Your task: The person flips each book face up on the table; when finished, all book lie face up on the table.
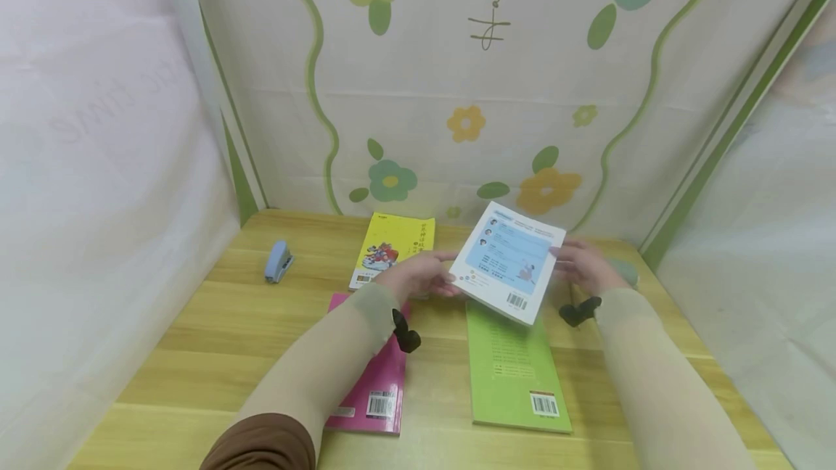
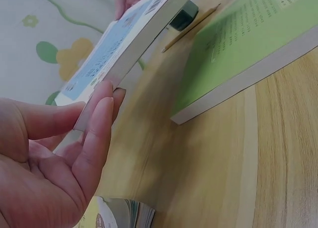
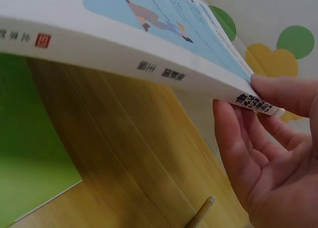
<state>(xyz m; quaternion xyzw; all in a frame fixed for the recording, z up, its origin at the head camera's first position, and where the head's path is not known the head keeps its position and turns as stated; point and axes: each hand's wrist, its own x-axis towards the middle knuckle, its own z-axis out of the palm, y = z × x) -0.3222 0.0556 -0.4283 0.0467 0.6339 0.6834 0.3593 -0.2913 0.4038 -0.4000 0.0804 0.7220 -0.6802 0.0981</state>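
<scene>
Both hands hold a white book with a blue panel tilted above the table, its barcode corner toward me. My left hand pinches its left edge between thumb and fingers, seen closely in the left wrist view. On the opposite side, my right hand grips the spine edge, thumb on top and fingers beneath, as the right wrist view shows. Below the held book lies a green book, partly covered by it in the head view. A pink book lies under my left forearm, and a yellow book is behind my left hand.
A blue stapler stands at the left of the wooden table. A pencil and a dark green object lie beyond the green book. A flower-printed curtain rises behind the table's far edge.
</scene>
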